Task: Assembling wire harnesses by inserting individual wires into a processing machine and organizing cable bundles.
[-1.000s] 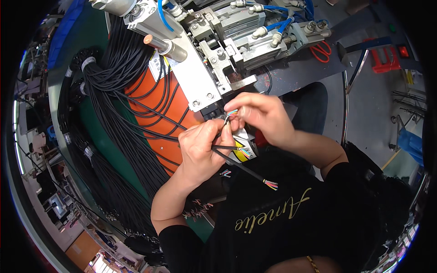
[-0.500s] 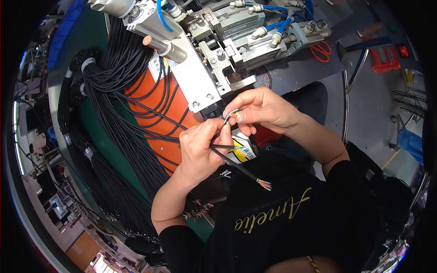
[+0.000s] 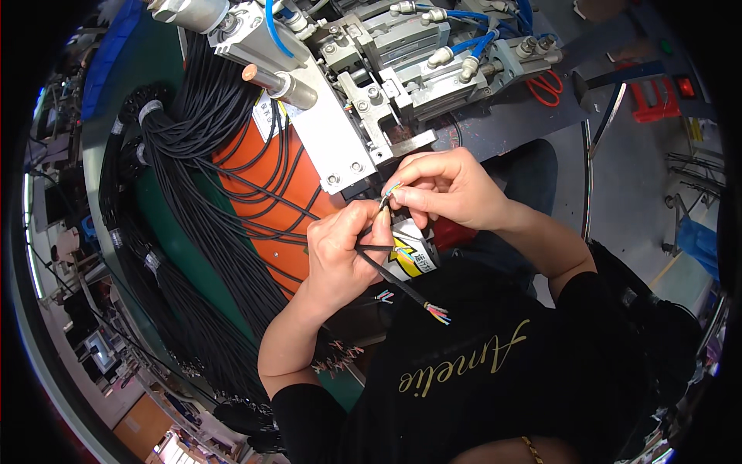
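Note:
My left hand is closed around several black cables, one of which sticks up between its thumb and forefinger. Another black cable slants out below this hand, with pink, yellow and blue wires fanned at its stripped end. My right hand pinches the thin coloured wires at the tip of the upright cable. Both hands meet just in front of a metal pneumatic machine. A white and yellow label shows behind the cables. The fingertips partly hide the wires.
Bundled black cables lie on the orange plate and green mat at left. Blue air hoses run over the machine. A red cord and a red bracket are at the upper right.
My right fingers have shifted slightly on the coloured wires. The hanging cable end has swung a little to the left, and more of the label shows.

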Demonstrator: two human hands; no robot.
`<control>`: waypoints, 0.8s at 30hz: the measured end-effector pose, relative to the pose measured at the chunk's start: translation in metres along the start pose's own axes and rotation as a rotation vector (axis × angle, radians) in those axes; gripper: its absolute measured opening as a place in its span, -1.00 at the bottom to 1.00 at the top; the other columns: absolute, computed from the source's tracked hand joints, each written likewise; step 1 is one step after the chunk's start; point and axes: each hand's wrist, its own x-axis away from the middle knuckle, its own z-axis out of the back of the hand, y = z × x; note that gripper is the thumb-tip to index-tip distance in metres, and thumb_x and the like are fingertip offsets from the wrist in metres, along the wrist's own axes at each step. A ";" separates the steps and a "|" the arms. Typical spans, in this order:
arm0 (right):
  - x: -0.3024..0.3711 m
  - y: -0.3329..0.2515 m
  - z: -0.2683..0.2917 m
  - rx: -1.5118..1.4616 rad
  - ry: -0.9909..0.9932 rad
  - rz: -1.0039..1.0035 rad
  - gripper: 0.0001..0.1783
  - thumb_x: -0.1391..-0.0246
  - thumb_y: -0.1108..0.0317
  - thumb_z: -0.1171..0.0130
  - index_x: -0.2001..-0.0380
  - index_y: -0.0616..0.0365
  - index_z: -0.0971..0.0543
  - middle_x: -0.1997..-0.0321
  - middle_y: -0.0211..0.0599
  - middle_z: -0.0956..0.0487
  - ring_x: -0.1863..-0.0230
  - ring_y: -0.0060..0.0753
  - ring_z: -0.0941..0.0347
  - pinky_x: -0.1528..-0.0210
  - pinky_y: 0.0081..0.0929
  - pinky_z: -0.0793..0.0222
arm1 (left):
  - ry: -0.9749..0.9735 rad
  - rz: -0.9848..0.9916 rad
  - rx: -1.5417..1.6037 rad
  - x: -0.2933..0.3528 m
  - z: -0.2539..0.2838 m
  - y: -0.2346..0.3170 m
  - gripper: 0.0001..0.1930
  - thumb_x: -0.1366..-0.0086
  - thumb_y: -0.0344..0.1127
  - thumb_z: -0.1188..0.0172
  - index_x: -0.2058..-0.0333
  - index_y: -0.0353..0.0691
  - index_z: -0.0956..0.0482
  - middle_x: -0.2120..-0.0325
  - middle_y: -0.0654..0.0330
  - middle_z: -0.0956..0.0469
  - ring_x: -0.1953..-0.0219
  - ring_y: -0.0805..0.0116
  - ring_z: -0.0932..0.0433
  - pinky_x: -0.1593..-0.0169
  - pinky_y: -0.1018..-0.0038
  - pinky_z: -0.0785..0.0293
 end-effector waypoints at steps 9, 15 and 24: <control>-0.002 0.002 0.001 0.535 0.032 0.334 -0.90 0.03 0.66 -0.15 0.42 0.28 -0.60 0.46 -0.38 -0.53 0.67 -0.66 -0.23 0.61 -0.73 -0.12 | -0.085 -0.163 -0.220 -0.002 0.001 0.000 -0.90 -0.05 -0.58 -0.21 0.50 -0.25 -0.49 0.72 0.33 -0.34 0.73 0.43 -0.20 0.61 0.54 -0.17; 0.005 0.000 -0.008 0.793 0.075 0.470 -0.90 0.08 0.67 -0.11 0.48 0.27 -0.55 0.47 -0.36 -0.51 0.67 -0.65 -0.14 0.62 -0.69 -0.04 | 0.030 -0.359 -0.520 0.002 -0.004 0.003 -0.91 -0.04 -0.53 -0.22 0.50 -0.21 -0.49 0.74 0.34 -0.29 0.75 0.40 -0.16 0.61 0.52 -0.14; 0.014 0.011 -0.018 0.506 0.175 0.425 -0.92 0.05 0.65 -0.13 0.45 0.28 -0.55 0.45 -0.34 -0.52 0.66 -0.66 -0.15 0.63 -0.69 -0.03 | 0.076 -0.254 -0.329 0.007 -0.007 -0.005 -0.91 -0.02 -0.54 -0.23 0.49 -0.24 -0.50 0.73 0.30 -0.35 0.75 0.39 -0.22 0.61 0.51 -0.19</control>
